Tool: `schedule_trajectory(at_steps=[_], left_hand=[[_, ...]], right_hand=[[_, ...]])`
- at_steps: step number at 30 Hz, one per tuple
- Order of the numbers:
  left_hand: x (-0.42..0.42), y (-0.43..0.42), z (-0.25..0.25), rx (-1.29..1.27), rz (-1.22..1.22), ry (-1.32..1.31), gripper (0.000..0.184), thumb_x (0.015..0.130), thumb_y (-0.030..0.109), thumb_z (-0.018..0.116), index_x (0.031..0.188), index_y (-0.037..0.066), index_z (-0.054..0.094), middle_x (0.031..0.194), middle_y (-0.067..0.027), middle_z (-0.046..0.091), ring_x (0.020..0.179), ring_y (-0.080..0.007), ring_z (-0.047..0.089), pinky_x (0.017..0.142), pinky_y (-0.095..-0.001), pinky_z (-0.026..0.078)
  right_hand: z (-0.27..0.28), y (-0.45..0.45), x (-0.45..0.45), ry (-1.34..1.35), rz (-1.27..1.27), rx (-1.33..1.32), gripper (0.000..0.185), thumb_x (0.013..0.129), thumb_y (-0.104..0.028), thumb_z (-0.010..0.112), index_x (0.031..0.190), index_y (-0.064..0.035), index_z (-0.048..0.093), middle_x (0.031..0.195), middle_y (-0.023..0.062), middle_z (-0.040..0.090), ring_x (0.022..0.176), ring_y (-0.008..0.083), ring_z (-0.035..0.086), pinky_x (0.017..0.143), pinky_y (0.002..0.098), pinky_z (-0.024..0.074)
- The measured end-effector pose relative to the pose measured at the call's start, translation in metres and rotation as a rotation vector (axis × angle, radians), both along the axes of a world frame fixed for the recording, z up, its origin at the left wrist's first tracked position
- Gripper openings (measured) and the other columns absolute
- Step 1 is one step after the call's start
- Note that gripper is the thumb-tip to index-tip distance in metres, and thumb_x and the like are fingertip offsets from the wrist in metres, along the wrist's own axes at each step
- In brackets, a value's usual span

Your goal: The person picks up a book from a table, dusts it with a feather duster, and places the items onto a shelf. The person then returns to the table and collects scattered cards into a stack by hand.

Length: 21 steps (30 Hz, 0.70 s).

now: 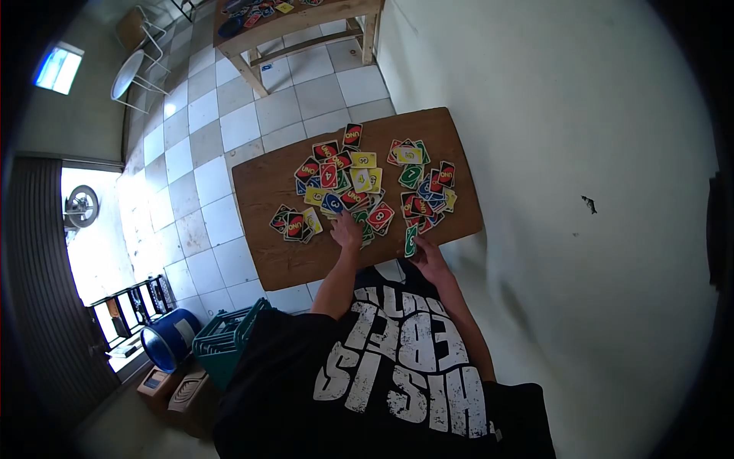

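Note:
A large heap of Uno cards [352, 197] is spread over the middle of the brown wooden table [283, 260]. My left hand [348, 231] reaches to the near edge of this heap, its fingers extended over the cards just below a blue card [332, 203]. At the table's near edge, my right hand [433, 264] grips a green Uno card [411, 240]. Beyond it lies a second, looser group of cards [430, 191], in red, black, blue, yellow and green. A small cluster with a black Uno card back [294, 224] sits left of my left hand.
A pale wall [550, 153] runs close along the table's right side. Another wooden table [306, 17] with more cards stands ahead, and a card [266, 67] lies on the tiled floor. To the left are white chairs [134, 73], a blue drum [170, 339] and green crates [229, 336].

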State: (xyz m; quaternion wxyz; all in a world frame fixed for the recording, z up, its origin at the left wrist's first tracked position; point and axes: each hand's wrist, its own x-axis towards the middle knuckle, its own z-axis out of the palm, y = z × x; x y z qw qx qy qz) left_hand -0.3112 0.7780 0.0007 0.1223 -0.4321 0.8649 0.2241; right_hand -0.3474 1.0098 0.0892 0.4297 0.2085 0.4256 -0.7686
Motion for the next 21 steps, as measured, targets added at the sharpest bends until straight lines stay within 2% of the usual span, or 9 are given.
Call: schedule_trajectory(at_steps=[3,6,12,15,18,21], left_hand=[[0.001,-0.002,-0.003,0.232,0.072,0.115,0.041,0.077,0.032,0.075,0.112,0.015,0.062,0.106,-0.0117,0.068,0.103,-0.0361,0.063,0.082,-0.0505,0.050],[0.000,-0.008,0.005,0.277,0.136,0.113,0.031,0.080,0.030,0.072,0.108,0.017,0.067,0.097,-0.0143,0.070,0.095,-0.0375,0.065,0.080,-0.0499,0.051],[0.015,-0.027,0.007,0.219,0.287,0.345,0.031,0.083,0.031,0.070,0.105,0.010,0.069,0.096,-0.0174,0.069,0.094,-0.0369,0.065,0.078,-0.0474,0.051],[0.032,-0.043,0.004,0.213,0.331,0.391,0.027,0.084,0.030,0.069,0.097,0.006,0.071,0.094,-0.0171,0.070,0.088,-0.0363,0.066,0.075,-0.0445,0.050],[0.046,-0.043,0.031,0.292,0.452,0.596,0.025,0.083,0.025,0.071,0.089,0.001,0.070,0.084,-0.0163,0.071,0.076,-0.0316,0.068,0.069,-0.0399,0.051],[0.047,-0.033,0.071,0.287,0.554,0.613,0.025,0.082,0.022,0.073,0.086,-0.003,0.069,0.074,-0.0138,0.070,0.065,-0.0216,0.067,0.061,-0.0335,0.049]], right_hand=[[0.002,0.005,0.002,-0.013,-0.019,-0.007,0.019,0.093,-0.018,0.060,0.108,-0.0070,0.059,0.102,0.0140,0.069,0.088,0.0281,0.070,0.084,0.0395,0.0564],[0.002,0.005,0.000,-0.079,-0.030,-0.024,0.019,0.093,-0.018,0.060,0.108,-0.0070,0.060,0.102,0.0139,0.069,0.089,0.0292,0.070,0.084,0.0394,0.0560],[-0.005,0.000,-0.035,-0.044,0.115,-0.028,0.018,0.092,-0.020,0.062,0.105,-0.0087,0.060,0.102,0.0121,0.069,0.089,0.0306,0.070,0.082,0.0385,0.0552],[-0.002,-0.019,-0.054,-0.030,0.134,-0.077,0.019,0.092,-0.022,0.063,0.105,-0.0096,0.061,0.101,0.0110,0.070,0.090,0.0300,0.070,0.080,0.0373,0.0547],[-0.009,-0.031,-0.064,0.002,0.214,-0.132,0.021,0.091,-0.024,0.064,0.106,-0.0098,0.061,0.101,0.0099,0.070,0.091,0.0290,0.070,0.078,0.0355,0.0538],[0.000,-0.042,-0.068,0.004,0.329,-0.158,0.021,0.091,-0.026,0.064,0.104,-0.0100,0.062,0.099,0.0073,0.069,0.091,0.0250,0.069,0.077,0.0333,0.0532]])
